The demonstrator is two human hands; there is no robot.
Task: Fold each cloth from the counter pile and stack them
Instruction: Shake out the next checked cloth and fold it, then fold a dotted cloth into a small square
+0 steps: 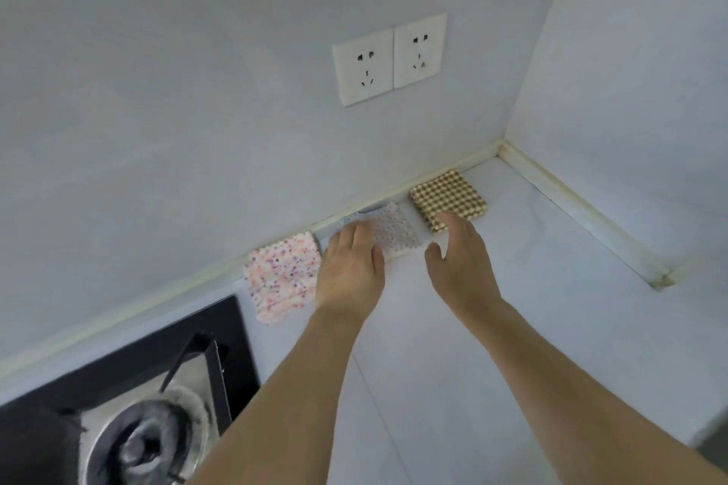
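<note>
While left hand point(350, 268) rests flat on the grey cloth point(388, 230), right hand point(459, 260) hovers w/ open grip nearer the checked cloth point(449, 199), just ahead.

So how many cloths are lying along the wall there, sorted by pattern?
Brown checked cloth: 1
Grey speckled cloth, under the left hand: 1
Pink and white speckled cloth: 1
Total: 3 cloths, lying side by side on the counter, not stacked.
</note>
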